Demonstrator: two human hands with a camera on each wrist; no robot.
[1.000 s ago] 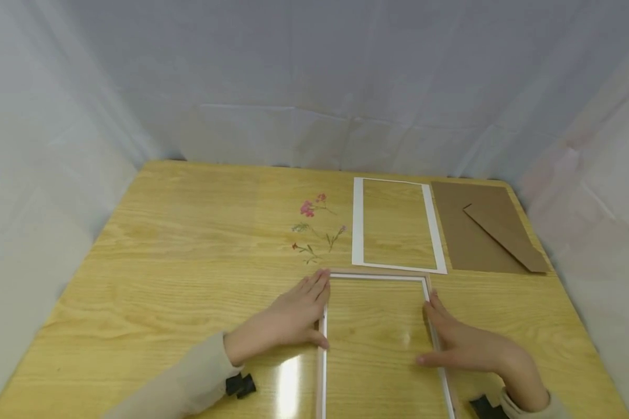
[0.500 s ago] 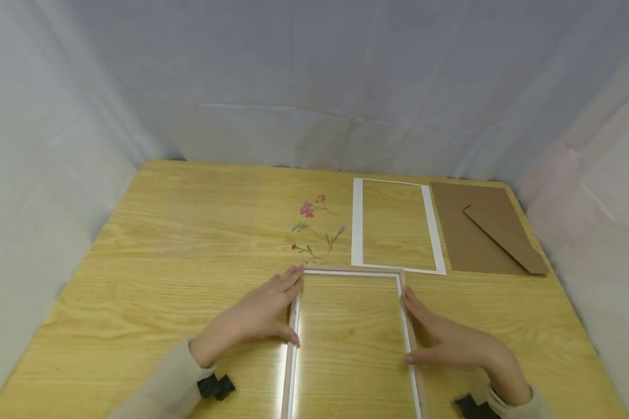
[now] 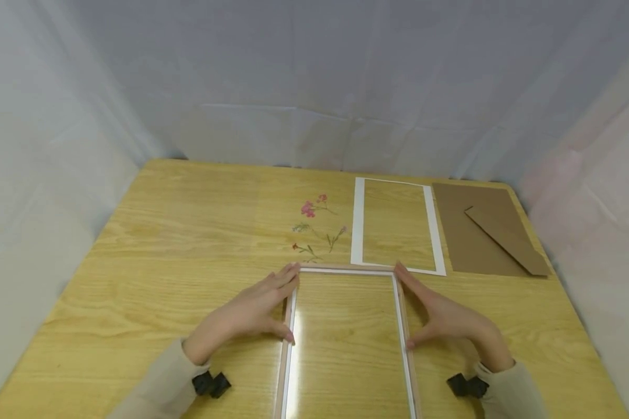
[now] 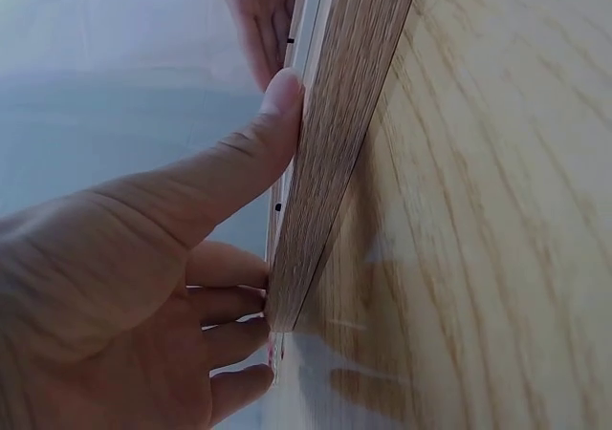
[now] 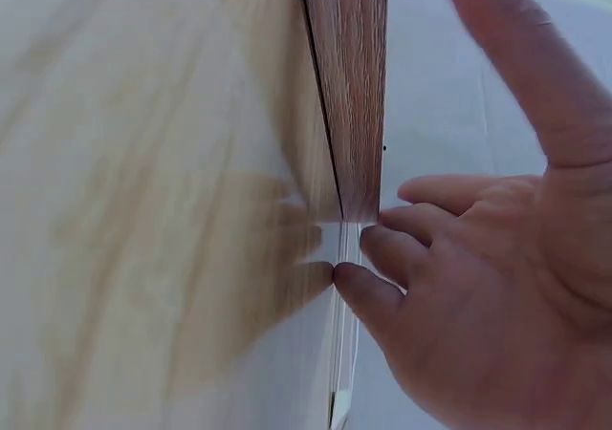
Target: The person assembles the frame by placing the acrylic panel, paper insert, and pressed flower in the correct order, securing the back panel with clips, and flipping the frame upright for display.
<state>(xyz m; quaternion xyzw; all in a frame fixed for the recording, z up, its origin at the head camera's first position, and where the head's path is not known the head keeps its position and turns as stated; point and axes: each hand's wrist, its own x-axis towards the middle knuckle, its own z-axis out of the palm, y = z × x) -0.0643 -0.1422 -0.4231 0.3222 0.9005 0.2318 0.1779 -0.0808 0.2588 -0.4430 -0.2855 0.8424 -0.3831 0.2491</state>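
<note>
A wooden picture frame [image 3: 346, 269] with a white inner lip lies flat at the table's front, its near end cut off by the view. My left hand [image 3: 246, 308] rests against its left side, fingertips at the far left corner. In the left wrist view the thumb touches the top of the wooden side [image 4: 335, 115]. On the other side is my right hand [image 3: 448, 314], its fingertips at the far right corner. The right wrist view shows the right thumb [image 5: 535, 57] extended, apart from the wood [image 5: 354, 96]. Whether a clear pane fills the frame, I cannot tell.
Beyond the frame lie several pressed flowers, one pink [image 3: 307, 209]. A white mat [image 3: 357, 221] with a cut-out window lies right of them, close to the frame's far edge. A brown backing board [image 3: 451, 221] with a strut [image 3: 505, 244] lies at the far right. Pale curtains surround the table.
The picture frame has slid left with both hands on it. In the last half second my right hand has shifted further along to the far right corner.
</note>
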